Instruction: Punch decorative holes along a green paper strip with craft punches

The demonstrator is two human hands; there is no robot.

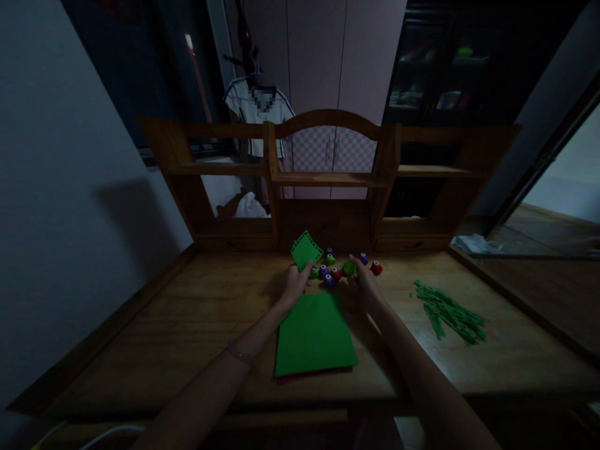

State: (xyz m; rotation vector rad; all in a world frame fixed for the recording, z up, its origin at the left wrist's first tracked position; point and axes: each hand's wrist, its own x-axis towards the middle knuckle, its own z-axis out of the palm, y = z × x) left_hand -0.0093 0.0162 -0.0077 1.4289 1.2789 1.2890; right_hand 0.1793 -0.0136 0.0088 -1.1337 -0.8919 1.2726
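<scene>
My left hand (296, 282) pinches the lower corner of a small green paper (305, 250) with cut-out patterned edges, held up above the desk. Between finger and thumb of my right hand (363, 280) is a green craft punch (349, 269). Several small punches lie between and around the hands, among them a red one (376, 268), a purple one (329, 280) and another green one (330, 259). Just in front of the hands a stack of green paper (315, 334) lies flat, with a red edge showing beneath it.
A pile of green paper strips (450, 312) lies on the right part of the wooden desk (201, 312). A wooden shelf (328, 179) rises along the desk's back edge. Behind it hangs a white shirt (244, 103). A wall stands at the left.
</scene>
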